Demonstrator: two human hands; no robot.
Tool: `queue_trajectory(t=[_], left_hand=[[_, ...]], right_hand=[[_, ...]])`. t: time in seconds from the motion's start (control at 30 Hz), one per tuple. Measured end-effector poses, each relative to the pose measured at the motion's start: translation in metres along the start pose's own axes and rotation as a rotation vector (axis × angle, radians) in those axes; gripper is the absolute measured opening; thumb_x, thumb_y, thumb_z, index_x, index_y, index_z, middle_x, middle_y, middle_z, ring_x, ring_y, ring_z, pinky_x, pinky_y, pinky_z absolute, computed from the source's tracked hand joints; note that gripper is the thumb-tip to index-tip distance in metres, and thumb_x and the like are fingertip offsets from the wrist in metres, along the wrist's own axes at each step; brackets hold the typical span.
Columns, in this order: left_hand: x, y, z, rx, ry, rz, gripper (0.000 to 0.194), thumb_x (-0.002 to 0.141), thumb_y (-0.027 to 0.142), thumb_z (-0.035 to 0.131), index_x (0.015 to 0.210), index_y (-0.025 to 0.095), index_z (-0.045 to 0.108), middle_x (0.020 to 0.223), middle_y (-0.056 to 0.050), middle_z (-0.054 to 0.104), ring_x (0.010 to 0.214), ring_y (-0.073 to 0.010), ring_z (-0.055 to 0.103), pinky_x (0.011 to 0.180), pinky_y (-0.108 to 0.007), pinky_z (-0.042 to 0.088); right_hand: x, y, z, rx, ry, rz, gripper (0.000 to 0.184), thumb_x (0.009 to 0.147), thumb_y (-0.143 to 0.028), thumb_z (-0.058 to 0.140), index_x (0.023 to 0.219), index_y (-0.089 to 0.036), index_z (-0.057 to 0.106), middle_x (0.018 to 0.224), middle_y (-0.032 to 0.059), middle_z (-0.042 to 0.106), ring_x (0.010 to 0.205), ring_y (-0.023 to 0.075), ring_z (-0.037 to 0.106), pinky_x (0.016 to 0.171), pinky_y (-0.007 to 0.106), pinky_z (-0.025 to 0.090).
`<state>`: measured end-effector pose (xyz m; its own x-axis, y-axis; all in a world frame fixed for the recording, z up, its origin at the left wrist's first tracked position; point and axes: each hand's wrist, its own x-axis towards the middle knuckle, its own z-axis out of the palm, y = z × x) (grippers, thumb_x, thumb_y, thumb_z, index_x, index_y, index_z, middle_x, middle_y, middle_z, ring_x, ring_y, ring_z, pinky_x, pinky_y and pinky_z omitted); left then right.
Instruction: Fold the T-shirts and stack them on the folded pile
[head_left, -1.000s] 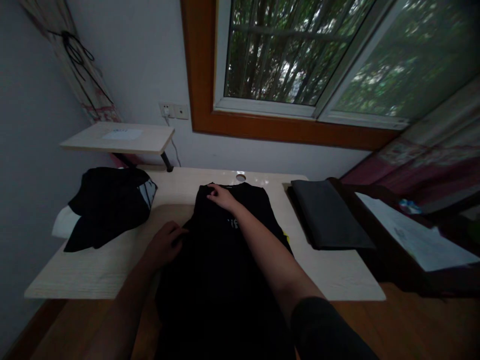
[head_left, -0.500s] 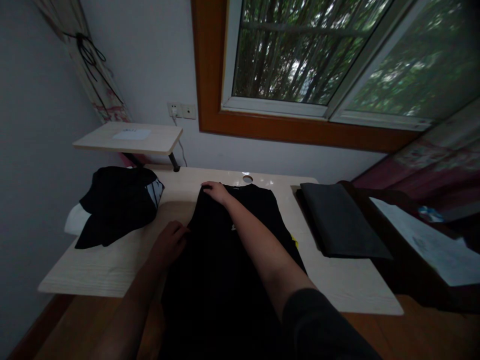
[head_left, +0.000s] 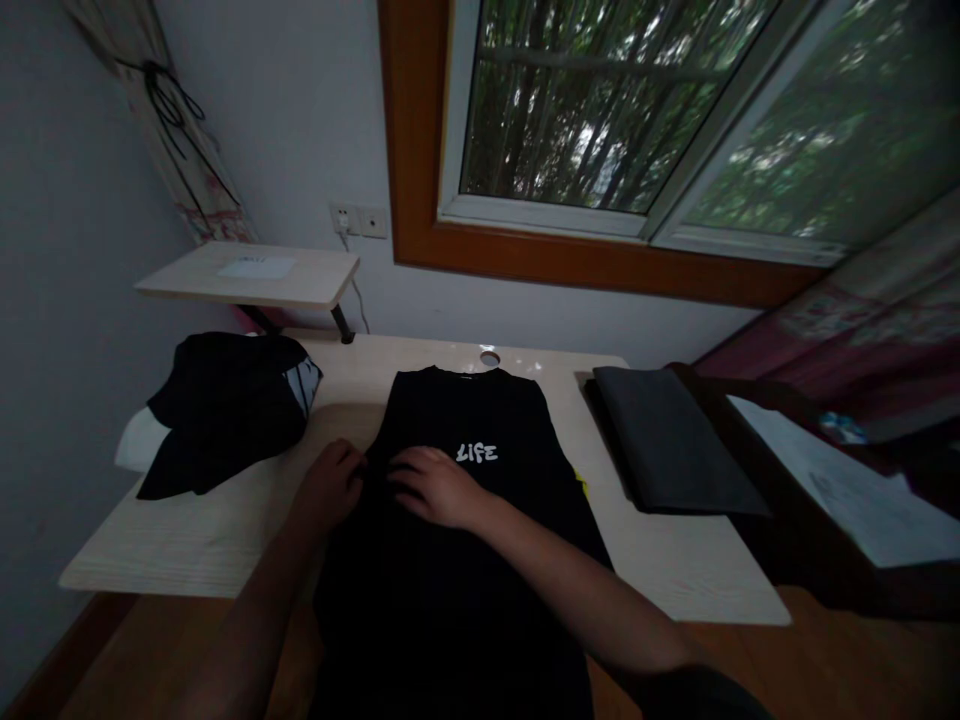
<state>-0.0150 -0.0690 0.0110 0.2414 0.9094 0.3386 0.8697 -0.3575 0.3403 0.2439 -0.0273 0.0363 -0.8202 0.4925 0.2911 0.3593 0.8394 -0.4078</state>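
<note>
A black shirt point(head_left: 465, 580) lies spread out, its neckline toward the wall and its lower part reaching over the table's front edge. White lettering point(head_left: 477, 453) shows on its chest, and something small and yellow point(head_left: 582, 484) sticks out at its right side. At the shirt's left edge, my left hand point(head_left: 335, 488) has its fingers curled on the fabric. My right hand point(head_left: 435, 487) rests flat on the chest, left of and just below the lettering, with its fingers apart. No sleeves can be made out on the shirt.
The light wooden table point(head_left: 202, 545) carries a heap of black clothing point(head_left: 232, 410) at left and a dark grey folded item point(head_left: 667, 435) at right. A raised shelf point(head_left: 300, 277) holds a paper. Right of the table, papers point(head_left: 840, 480) lie on a dark surface.
My right hand has moved from the shirt's upper left shoulder down onto its chest, uncovering the lettering. My left hand stays at the left edge. The view has shifted slightly.
</note>
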Motion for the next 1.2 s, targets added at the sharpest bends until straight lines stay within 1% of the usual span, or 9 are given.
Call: queue_trajectory(t=[0.13,0.23,0.33,0.47,0.53,0.63,0.8,0.97,1.2], left_hand=[[-0.001,-0.004,0.0,0.043,0.082,0.006,0.021,0.081,0.009,0.054,0.089,0.023,0.068,0.1,-0.008,0.061,0.097,-0.0252,0.06,0.09,-0.042,0.054],[0.003,0.002,-0.005,0.043,0.142,0.029,0.023,0.085,0.012,0.055,0.095,0.023,0.072,0.108,-0.009,0.065,0.105,-0.0264,0.062,0.094,-0.044,0.055],[0.017,0.017,-0.008,0.005,0.122,0.107,0.032,0.089,0.013,0.052,0.111,0.024,0.072,0.124,-0.009,0.068,0.116,-0.0252,0.062,0.103,-0.045,0.053],[0.052,0.047,0.01,0.015,0.022,0.164,0.043,0.096,0.019,0.046,0.136,0.02,0.062,0.148,-0.011,0.057,0.138,-0.0245,0.052,0.117,-0.045,0.044],[0.072,0.059,0.029,0.054,-0.017,0.135,0.046,0.098,0.024,0.044,0.142,0.013,0.056,0.156,-0.015,0.05,0.146,-0.0271,0.044,0.121,-0.047,0.039],[0.1,0.068,0.061,0.116,-0.077,0.064,0.052,0.1,0.032,0.042,0.144,0.006,0.052,0.159,-0.022,0.044,0.15,-0.0329,0.038,0.122,-0.051,0.035],[0.132,0.059,0.089,0.206,-0.037,-0.054,0.061,0.101,0.043,0.039,0.152,0.01,0.044,0.161,-0.02,0.04,0.152,-0.0339,0.034,0.124,-0.055,0.027],[0.151,0.043,0.093,0.224,-0.035,-0.092,0.065,0.1,0.046,0.038,0.154,0.011,0.042,0.163,-0.019,0.038,0.154,-0.0315,0.03,0.126,-0.051,0.022],[0.165,0.034,0.097,0.257,-0.014,-0.082,0.063,0.101,0.047,0.035,0.152,0.011,0.044,0.164,-0.019,0.036,0.153,-0.0308,0.031,0.125,-0.052,0.02]], right_hand=[[-0.024,-0.014,0.007,-0.058,-0.05,0.018,0.046,0.102,-0.039,0.056,0.146,-0.026,0.054,0.157,0.0065,0.049,0.151,0.0247,0.035,0.126,0.05,0.024],[-0.033,-0.014,0.002,-0.043,-0.061,0.03,0.045,0.104,-0.037,0.052,0.147,-0.024,0.053,0.156,0.0064,0.051,0.151,0.0223,0.036,0.127,0.048,0.025],[-0.043,-0.005,-0.01,-0.026,-0.013,0.077,0.043,0.105,-0.032,0.048,0.147,-0.023,0.054,0.154,0.0068,0.054,0.149,0.0199,0.04,0.127,0.046,0.028],[-0.063,0.033,-0.032,-0.127,0.141,0.303,0.045,0.107,-0.031,0.041,0.149,-0.02,0.052,0.155,0.0094,0.052,0.148,0.0212,0.042,0.125,0.047,0.032],[-0.074,0.059,-0.043,-0.242,0.209,0.479,0.048,0.107,-0.031,0.036,0.15,-0.016,0.052,0.158,0.0116,0.047,0.15,0.0237,0.039,0.126,0.047,0.031],[-0.088,0.097,-0.054,-0.392,0.201,0.679,0.054,0.106,-0.034,0.035,0.152,-0.008,0.048,0.162,0.0177,0.039,0.152,0.0285,0.034,0.125,0.049,0.031],[-0.095,0.135,-0.056,-0.472,0.11,0.74,0.063,0.106,-0.045,0.035,0.155,-0.007,0.042,0.165,0.0179,0.032,0.155,0.0298,0.028,0.126,0.049,0.025],[-0.087,0.152,-0.054,-0.472,0.087,0.745,0.066,0.106,-0.051,0.031,0.157,-0.009,0.039,0.167,0.0168,0.028,0.156,0.0277,0.024,0.127,0.048,0.021],[-0.073,0.171,-0.066,-0.448,0.046,0.773,0.071,0.106,-0.056,0.03,0.158,-0.007,0.037,0.168,0.016,0.025,0.157,0.027,0.02,0.128,0.046,0.017]])
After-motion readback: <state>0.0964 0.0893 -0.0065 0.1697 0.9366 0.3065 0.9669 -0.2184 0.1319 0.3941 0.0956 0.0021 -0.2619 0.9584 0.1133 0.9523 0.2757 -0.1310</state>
